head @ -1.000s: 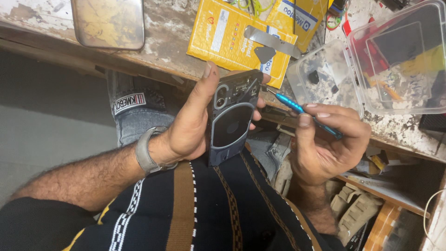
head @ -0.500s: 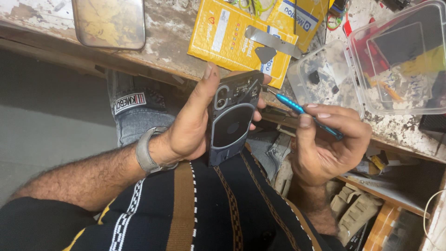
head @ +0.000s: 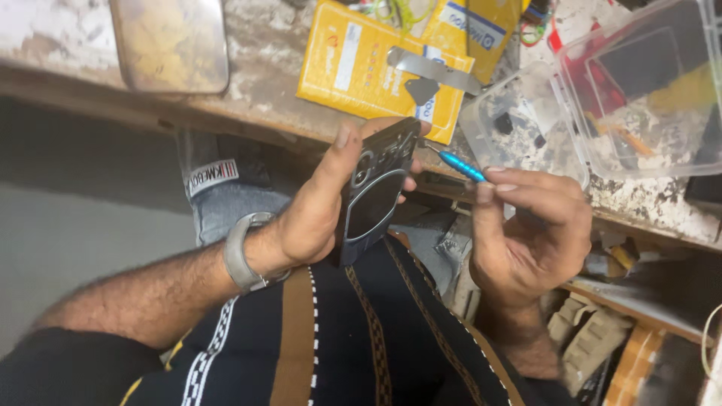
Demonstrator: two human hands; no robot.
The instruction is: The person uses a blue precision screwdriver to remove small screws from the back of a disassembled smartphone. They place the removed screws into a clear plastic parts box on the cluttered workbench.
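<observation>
My left hand [head: 320, 207] grips a black smartphone [head: 374, 192] with its back exposed, held upright and tilted edge-on toward me, thumb along its left side. A grey watch [head: 242, 252] sits on that wrist. My right hand [head: 526, 233] pinches a thin blue-handled screwdriver [head: 460, 165], whose tip points left toward the phone's upper right edge, close to it. Both hands hover in front of the worn workbench edge [head: 248, 124], above my lap.
On the bench lie yellow packets [head: 361, 64], a metal strip [head: 432, 68], a yellowish flat slab [head: 169, 41] and clear plastic boxes [head: 639, 98] with small parts. A shelf with clutter [head: 602, 316] runs under the bench at right. My dark patterned garment [head: 361, 338] fills the foreground.
The phone has turned in my left hand, now more edge-on than before. The screwdriver tip stays near its upper right edge.
</observation>
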